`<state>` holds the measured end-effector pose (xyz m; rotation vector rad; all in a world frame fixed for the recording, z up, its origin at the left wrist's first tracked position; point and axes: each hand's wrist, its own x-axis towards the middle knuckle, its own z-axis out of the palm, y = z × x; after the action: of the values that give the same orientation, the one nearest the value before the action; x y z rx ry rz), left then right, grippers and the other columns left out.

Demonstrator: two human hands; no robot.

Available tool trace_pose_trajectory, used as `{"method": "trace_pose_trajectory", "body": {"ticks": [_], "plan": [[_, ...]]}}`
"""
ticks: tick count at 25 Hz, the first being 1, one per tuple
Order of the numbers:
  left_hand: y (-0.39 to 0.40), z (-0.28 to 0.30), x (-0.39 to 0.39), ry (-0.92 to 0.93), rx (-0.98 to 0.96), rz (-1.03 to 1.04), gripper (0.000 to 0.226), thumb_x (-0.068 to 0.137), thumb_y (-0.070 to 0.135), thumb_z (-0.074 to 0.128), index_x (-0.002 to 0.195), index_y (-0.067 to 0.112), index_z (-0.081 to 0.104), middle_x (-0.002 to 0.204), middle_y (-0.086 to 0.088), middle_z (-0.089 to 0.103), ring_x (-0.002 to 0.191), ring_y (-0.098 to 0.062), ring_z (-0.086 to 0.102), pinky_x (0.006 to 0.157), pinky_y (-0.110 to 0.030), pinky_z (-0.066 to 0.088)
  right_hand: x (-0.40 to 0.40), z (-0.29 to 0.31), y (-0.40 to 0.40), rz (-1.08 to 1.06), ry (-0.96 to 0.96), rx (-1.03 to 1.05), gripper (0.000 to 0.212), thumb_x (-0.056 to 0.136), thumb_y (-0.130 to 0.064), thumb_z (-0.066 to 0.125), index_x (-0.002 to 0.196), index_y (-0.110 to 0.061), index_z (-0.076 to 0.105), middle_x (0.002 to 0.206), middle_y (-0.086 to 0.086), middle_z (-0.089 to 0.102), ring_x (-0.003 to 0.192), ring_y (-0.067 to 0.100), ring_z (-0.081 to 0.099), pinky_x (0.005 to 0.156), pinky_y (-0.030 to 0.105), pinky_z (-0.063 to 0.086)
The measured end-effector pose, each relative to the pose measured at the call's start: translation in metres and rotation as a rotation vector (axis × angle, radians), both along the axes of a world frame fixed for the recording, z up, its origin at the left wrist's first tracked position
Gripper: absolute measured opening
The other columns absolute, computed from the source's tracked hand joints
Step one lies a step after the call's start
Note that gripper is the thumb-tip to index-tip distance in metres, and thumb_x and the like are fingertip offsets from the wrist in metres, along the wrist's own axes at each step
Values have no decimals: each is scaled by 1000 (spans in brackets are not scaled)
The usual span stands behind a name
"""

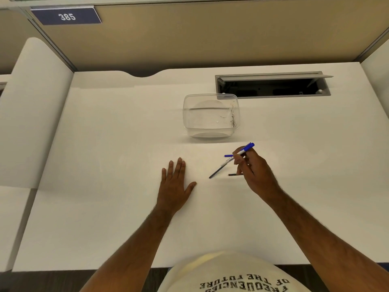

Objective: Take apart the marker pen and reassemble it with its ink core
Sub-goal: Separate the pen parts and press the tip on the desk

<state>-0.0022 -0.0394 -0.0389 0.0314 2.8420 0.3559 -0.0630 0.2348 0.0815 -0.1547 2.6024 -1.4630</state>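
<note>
My right hand (255, 171) grips the marker pen (242, 152), a white barrel with a blue end pointing up and to the right. A thin dark ink core (216, 172) sticks out of the barrel's lower end and slants down-left toward the desk. A small blue piece (228, 155) lies on the desk just left of my fingers. Beside my thumb, a short dark piece (232, 174) rests on the desk. My left hand (174, 184) lies flat on the white desk (105, 165), palm down, fingers apart, holding nothing.
A clear plastic container (211, 114) stands behind the pen, with small bits inside at its right wall. An open cable hatch (272, 86) is cut into the desk at the back right. Beige partition walls close the back and sides.
</note>
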Motion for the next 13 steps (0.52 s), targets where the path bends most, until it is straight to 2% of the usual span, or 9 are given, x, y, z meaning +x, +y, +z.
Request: {"method": "trace_pose_trajectory", "body": {"ticks": [6, 9, 11, 13], "plan": [[0, 5, -1, -19, 24, 0, 87, 100, 66, 24, 164, 15, -3, 174, 1, -9, 160, -27, -10, 130, -48, 1, -7, -3, 7, -45, -22, -61, 12, 108, -25, 50, 108, -19, 60, 89, -2, 71, 68, 20, 68, 67, 50, 59], [4, 9, -4, -39, 95, 42, 84, 103, 57, 38, 165, 14, -1, 173, 0, -8, 160, -26, -10, 130, -48, 0, -7, -12, 5, -76, -87, -102, 11, 107, -27, 53, 99, -23, 58, 84, -2, 71, 63, 21, 67, 66, 50, 59], [9, 14, -6, 18, 179, 83, 77, 104, 45, 47, 164, 13, 13, 174, -2, 7, 161, -26, -1, 130, -45, 2, -4, -17, 1, -85, -131, -120, 14, 106, -29, 56, 93, -31, 59, 82, -1, 72, 59, 20, 65, 63, 43, 58], [20, 23, -4, 184, 272, 105, 59, 103, 37, 54, 156, 16, 40, 163, -1, 41, 157, -26, 24, 128, -38, 18, -1, -24, -5, -89, -191, -137, 12, 103, -30, 61, 93, -24, 61, 81, 3, 74, 57, 22, 64, 63, 39, 57]]}}
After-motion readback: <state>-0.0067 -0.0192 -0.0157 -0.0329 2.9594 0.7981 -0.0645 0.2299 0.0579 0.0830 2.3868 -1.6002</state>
